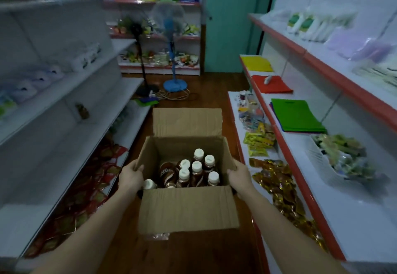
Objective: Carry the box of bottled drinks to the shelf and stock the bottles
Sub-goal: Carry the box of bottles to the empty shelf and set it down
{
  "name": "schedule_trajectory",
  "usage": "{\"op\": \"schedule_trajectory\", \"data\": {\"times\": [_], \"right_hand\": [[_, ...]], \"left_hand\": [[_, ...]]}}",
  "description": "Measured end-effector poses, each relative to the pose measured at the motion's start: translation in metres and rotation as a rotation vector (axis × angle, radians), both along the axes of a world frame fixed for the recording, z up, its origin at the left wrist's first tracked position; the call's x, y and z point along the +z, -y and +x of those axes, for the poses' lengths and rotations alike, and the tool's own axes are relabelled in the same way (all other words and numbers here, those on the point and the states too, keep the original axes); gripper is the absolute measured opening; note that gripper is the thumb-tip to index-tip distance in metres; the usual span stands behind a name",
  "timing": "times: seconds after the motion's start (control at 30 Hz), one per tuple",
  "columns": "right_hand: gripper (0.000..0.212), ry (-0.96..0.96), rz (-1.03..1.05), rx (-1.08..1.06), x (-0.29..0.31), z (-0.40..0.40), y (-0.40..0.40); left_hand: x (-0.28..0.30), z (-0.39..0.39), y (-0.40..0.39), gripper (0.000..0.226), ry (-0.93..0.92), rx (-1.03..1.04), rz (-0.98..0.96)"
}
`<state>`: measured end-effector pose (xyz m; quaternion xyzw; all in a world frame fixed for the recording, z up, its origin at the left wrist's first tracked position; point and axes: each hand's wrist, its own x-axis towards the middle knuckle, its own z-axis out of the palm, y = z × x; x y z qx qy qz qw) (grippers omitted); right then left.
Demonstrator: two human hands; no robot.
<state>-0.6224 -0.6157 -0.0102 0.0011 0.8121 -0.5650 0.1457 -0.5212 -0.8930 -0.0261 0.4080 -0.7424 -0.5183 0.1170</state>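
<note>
1. A cardboard box [188,207] is held between both hands, above a wooden floor [206,93] in a shop aisle.
2. The left hand [131,176] is clamped on the box's left wall; its fingers [137,167] are curled over the top edge, closed on the cardboard.
3. The right hand [239,177] is pressed to the right wall; its fingers [232,171] are hooked over that rim, likewise closed on the box.
4. Between the two sets of fingers, brown bottles [193,172] with white caps are seen inside the box, most upright, one near the left fingers tilted.
5. The box flaps are open; the far flap [187,122] is stood up beyond the fingers.
6. Left of the left fingers, white shelves [64,93] are noted, with red packets [90,190] on the lowest level.
7. Right of the right fingers, red-edged shelves [300,166] are noted, carrying gold packets [277,181] and a green bag [294,114].
8. Well beyond the fingers, a blue fan [171,43] is stood on the floor.
</note>
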Motion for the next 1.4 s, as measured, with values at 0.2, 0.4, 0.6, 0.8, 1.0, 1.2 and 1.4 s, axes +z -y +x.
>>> {"op": "schedule_trajectory", "data": {"times": [0.2,0.4,0.6,0.8,1.0,1.2,1.4], "right_hand": [[0.03,0.014,0.025,0.141,0.001,-0.124,0.066],[0.029,0.011,0.048,0.184,-0.016,-0.241,0.148],[0.029,0.01,0.059,0.161,-0.018,-0.343,0.223],[0.032,0.038,0.091,0.167,-0.019,-0.45,0.289],[0.045,0.061,0.074,0.24,-0.046,-0.57,0.361],[0.049,0.092,0.077,0.421,-0.054,-0.678,0.433],[0.053,0.121,0.111,0.548,-0.062,-0.753,0.512]], "left_hand": [[-0.002,-0.084,0.046,0.035,-0.02,0.129,-0.001],[-0.017,-0.192,0.121,0.033,-0.054,0.155,-0.001],[-0.017,-0.298,0.192,0.025,-0.039,0.147,0.016],[-0.022,-0.395,0.25,0.025,-0.008,0.192,0.028],[-0.044,-0.489,0.307,0.028,-0.012,0.261,0.037],[-0.053,-0.567,0.352,0.033,-0.002,0.451,0.035],[-0.063,-0.615,0.392,0.034,0.01,0.624,0.049]]}}
